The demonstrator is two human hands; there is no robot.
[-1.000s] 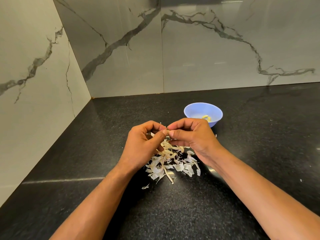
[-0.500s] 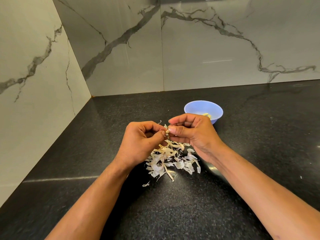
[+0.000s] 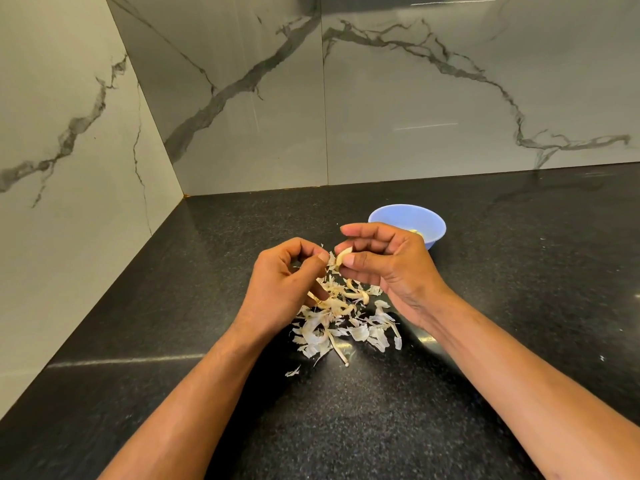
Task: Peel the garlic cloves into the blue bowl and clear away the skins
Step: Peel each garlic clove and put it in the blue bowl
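Garlic clove, pale cream, curved, partly skinned [image 3: 344, 255]: one in hand, held above the counter, in front of the bowl.
Right hand [image 3: 388, 268]: thumb and fingers pinched shut on the clove; index finger lifted clear above it.
Left hand [image 3: 289, 282]: fingers curled in, thumb and forefinger closed on a flake of skin [image 3: 330, 259] beside the clove.
Small round blue plastic bowl [image 3: 434, 226]: one, just behind the right hand; at least one yellowish peeled piece [image 3: 415, 232] shows inside, the rest hidden by the hand.
Loose papery white skins [image 3: 341, 323]: one heap, pieces too many to count, under and between the hands, with a stray flake [image 3: 292, 371] nearer the person.
Black speckled stone countertop [image 3: 519, 306]: one.
Progress, judged: peeling well along; this clove unfinished, skins not yet cleared.
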